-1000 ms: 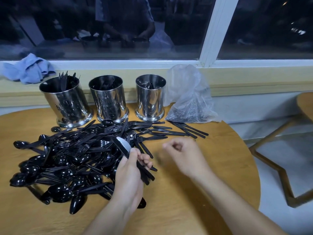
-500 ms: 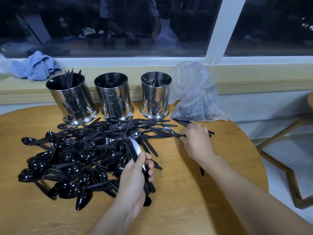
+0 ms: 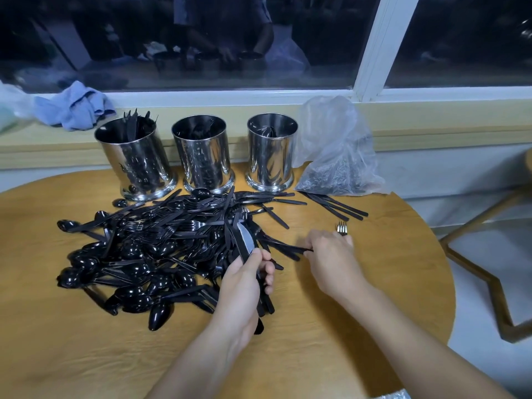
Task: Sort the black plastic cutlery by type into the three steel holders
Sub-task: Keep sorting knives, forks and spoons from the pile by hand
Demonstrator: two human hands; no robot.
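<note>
3 steel holders stand in a row at the back of the round wooden surface (image 3: 331,326): the left holder (image 3: 135,162) shows cutlery sticking above its rim, the middle holder (image 3: 204,156) and right holder (image 3: 270,154) hold pieces lower down. A cutlery pile (image 3: 149,249), too tangled to count, lies before them. The left hand (image 3: 244,286) grips a bundle of knives (image 3: 244,243), its fingers curled round them. The right hand (image 3: 331,254) pinches 1 fork (image 3: 341,227) beside the pile. 1 plastic bag (image 3: 336,151) and 1 blue cloth (image 3: 74,106) sit behind
</note>
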